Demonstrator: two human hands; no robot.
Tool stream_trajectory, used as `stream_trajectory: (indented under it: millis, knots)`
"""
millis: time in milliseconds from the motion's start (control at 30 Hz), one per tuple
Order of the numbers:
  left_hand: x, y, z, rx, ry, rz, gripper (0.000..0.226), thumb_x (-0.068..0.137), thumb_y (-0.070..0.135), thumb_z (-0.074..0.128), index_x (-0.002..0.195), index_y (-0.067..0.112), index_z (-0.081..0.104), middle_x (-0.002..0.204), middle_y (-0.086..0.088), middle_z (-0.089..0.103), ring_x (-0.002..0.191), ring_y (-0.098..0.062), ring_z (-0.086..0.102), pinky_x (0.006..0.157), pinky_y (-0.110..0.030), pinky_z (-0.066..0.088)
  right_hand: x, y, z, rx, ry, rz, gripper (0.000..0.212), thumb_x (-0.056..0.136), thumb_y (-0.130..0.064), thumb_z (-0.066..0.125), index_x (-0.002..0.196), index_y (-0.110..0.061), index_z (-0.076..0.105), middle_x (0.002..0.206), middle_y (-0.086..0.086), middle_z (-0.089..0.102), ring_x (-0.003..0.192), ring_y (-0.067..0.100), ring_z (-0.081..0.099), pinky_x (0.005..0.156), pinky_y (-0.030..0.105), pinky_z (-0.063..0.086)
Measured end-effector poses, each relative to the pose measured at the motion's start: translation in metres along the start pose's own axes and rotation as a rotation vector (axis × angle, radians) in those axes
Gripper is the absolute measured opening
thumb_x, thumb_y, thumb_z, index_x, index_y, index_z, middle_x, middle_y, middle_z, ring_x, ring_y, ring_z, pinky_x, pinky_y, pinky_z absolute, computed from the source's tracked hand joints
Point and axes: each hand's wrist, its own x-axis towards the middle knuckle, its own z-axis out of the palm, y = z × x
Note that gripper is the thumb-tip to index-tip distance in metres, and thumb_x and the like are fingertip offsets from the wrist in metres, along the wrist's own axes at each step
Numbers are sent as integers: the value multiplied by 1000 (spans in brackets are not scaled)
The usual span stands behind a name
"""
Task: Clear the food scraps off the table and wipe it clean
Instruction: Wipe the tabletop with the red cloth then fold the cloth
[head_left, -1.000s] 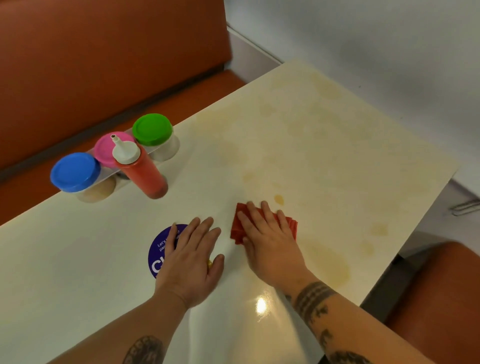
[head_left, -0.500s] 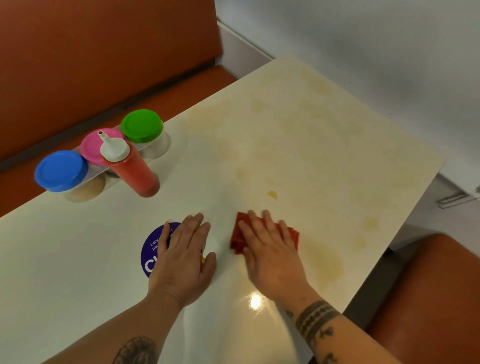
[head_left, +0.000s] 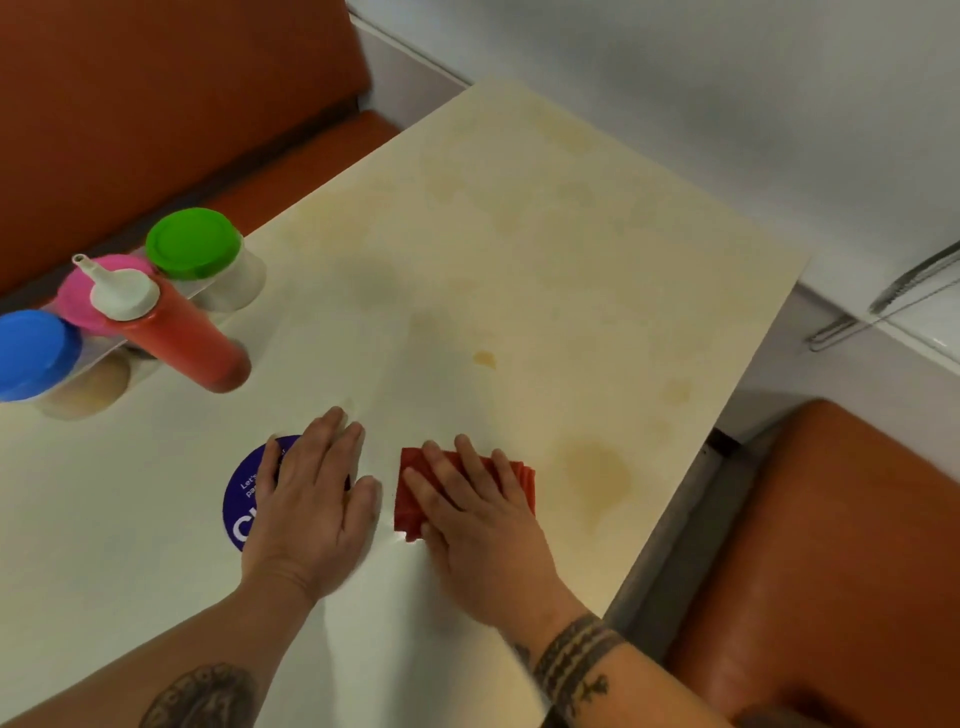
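A folded red cloth (head_left: 410, 493) lies on the cream table (head_left: 571, 249), and my right hand (head_left: 478, 525) presses flat on it with straight fingers. My left hand (head_left: 311, 499) lies flat on the table just left of the cloth, partly covering a round purple sticker (head_left: 244, 493). A small yellow-brown spot (head_left: 484, 359) sits beyond the cloth. A larger pale stain (head_left: 597, 467) spreads to the right of the cloth. Fainter yellowish marks cover the far half of the table.
At the table's left edge stand a red sauce bottle (head_left: 176, 332) with a white nozzle and three jars with green (head_left: 192, 241), pink (head_left: 78, 291) and blue (head_left: 31, 353) lids. Orange bench seats (head_left: 831, 545) flank the table. A white wall runs along the right.
My right hand has drawn the red cloth a little back toward me and left, away from the small spot. My left hand has stayed on the sticker. The view shifted slightly.
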Motion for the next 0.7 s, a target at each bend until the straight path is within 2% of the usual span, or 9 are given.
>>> stream_trajectory:
  millis: [100,200,267,333,433,600,700]
  knots:
    - [-1,3,-1,-21,12,-13,58,98,42,34,149,18,46,162,1,33,152,-15,23,127,-49,5,-16,28,-6,2,40,203,58,104,-43,32,160,-35,22,171,-9,9,158,23,-2,127,54,3]
    - [-2,7,-4,-16,12,-16,58,98,42,33,149,18,46,162,0,33,151,-16,23,126,-49,5,-1,32,-13,19,88,470,60,106,-40,29,163,-32,12,171,-7,2,157,26,-9,124,52,-10]
    - [-2,8,-4,1,6,-7,57,98,42,32,148,18,46,162,0,33,151,-18,22,126,-50,6,-4,14,-7,13,120,472,59,105,-38,34,162,-28,19,171,-2,10,157,32,2,125,56,-1]
    - [-4,10,-5,18,3,-4,57,98,42,31,148,19,46,161,0,34,151,-19,23,126,-52,7,-27,-4,2,-9,100,337,59,103,-38,39,160,-28,28,169,-1,19,156,33,11,124,59,11]
    - [-5,12,-5,20,-1,-6,56,98,41,30,147,19,46,160,-1,35,151,-20,25,126,-52,8,-58,3,5,-10,40,239,58,102,-38,42,158,-28,31,168,-2,22,156,31,14,124,57,13]
    - [-4,12,-3,18,17,-5,58,97,42,29,147,17,45,158,-1,37,150,-21,26,126,-53,10,-31,52,-13,20,80,455,60,106,-39,28,163,-26,14,171,-1,8,157,29,-2,125,57,2]
    - [-5,11,-1,15,34,7,56,98,42,30,147,17,46,157,-1,38,150,-21,26,126,-54,11,-14,84,-30,8,131,570,61,106,-38,25,163,-22,11,171,1,5,157,29,-2,125,56,1]
